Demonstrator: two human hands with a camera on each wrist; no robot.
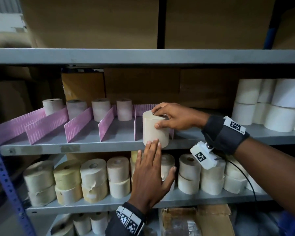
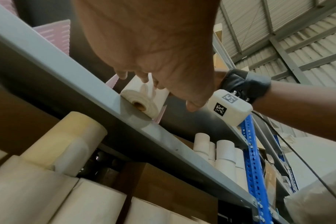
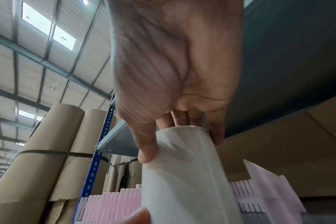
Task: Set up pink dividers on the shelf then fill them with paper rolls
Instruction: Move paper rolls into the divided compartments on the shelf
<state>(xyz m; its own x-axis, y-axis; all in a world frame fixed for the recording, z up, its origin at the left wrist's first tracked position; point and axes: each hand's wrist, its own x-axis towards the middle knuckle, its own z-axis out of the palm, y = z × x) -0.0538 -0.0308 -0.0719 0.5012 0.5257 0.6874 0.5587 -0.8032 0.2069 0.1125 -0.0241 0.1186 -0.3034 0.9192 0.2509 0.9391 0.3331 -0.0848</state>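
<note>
Several pink dividers (image 1: 46, 124) stand in a row on the grey middle shelf (image 1: 92, 147), with a paper roll (image 1: 52, 106) at the back of several slots. A cream paper roll (image 1: 155, 128) stands upright at the shelf's front edge, in the slot to the right of the rightmost divider (image 1: 135, 128). My right hand (image 1: 174, 118) grips this roll (image 3: 186, 174) from above, fingers over its top and thumb on its side. My left hand (image 1: 152, 169) is flat, its straight fingertips (image 1: 153, 143) touching the roll's (image 2: 142, 100) lower front.
Stacked cream rolls (image 1: 94, 179) fill the shelf below, right under my left hand. White rolls (image 1: 269, 104) are stacked at the right end of the middle shelf. Cardboard boxes (image 1: 141, 86) stand behind the dividers. A blue upright (image 1: 5, 181) frames the left side.
</note>
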